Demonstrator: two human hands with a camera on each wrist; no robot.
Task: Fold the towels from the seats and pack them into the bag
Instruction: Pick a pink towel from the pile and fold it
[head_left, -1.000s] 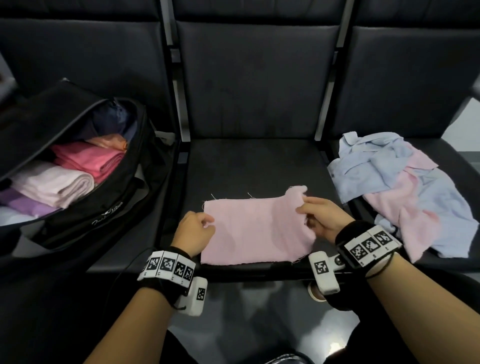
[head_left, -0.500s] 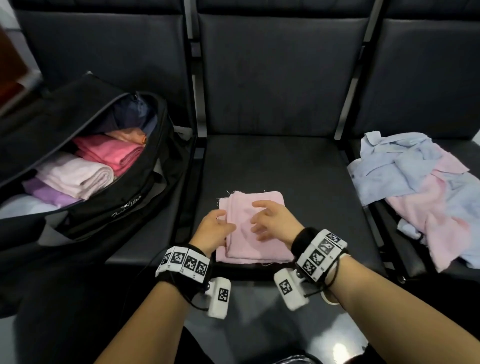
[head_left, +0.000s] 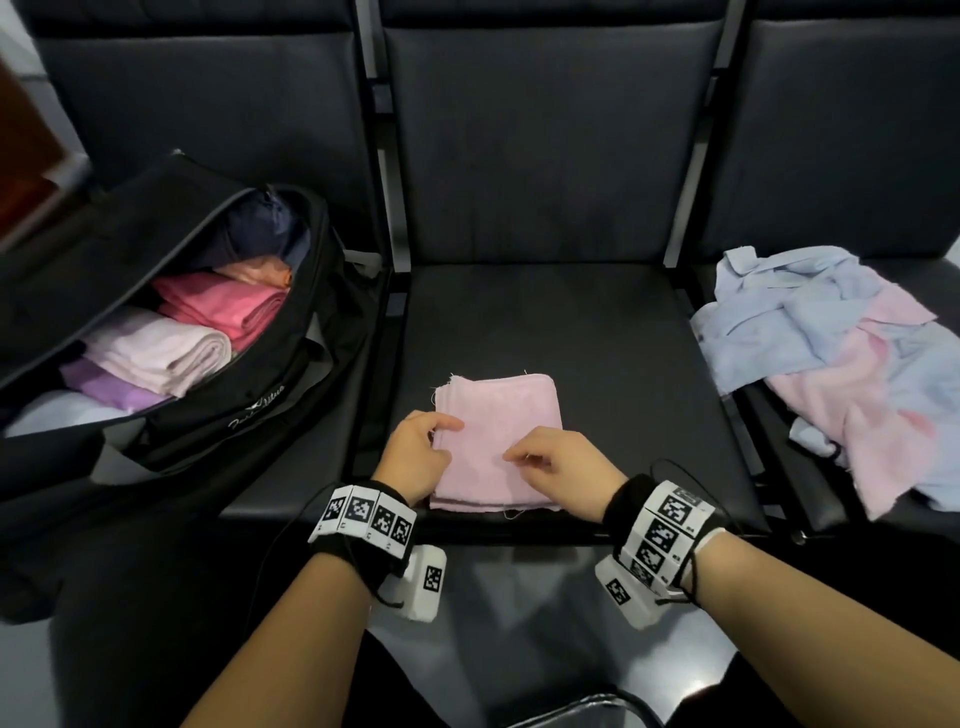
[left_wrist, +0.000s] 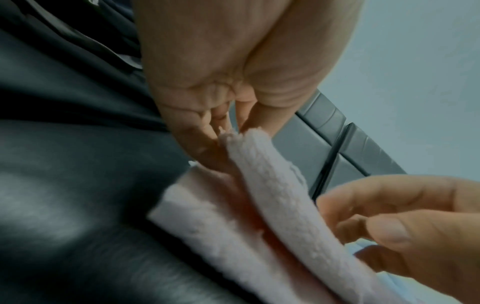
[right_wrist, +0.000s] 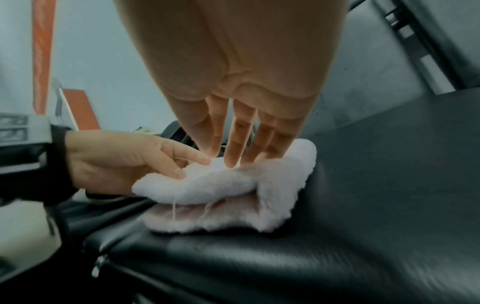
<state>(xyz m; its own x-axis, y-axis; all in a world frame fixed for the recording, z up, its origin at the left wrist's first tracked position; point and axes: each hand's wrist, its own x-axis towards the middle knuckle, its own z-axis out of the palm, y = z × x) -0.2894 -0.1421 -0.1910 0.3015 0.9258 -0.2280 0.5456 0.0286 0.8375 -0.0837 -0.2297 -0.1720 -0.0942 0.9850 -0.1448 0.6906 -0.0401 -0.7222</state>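
Pinching fluffy square pink towel (head_left: 497, 415)

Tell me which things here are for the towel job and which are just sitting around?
For the job:
pink towel, pinched by left hand, right hand resting on it
black bag
towel pile

Just there:
seats
wrist bands

The middle seat (head_left: 545, 322) lies bare behind and right of the folded towel (head_left: 498, 441). The open bag (head_left: 270, 410) crowds the left seat; a loose towel heap (head_left: 841, 364) covers the right one.
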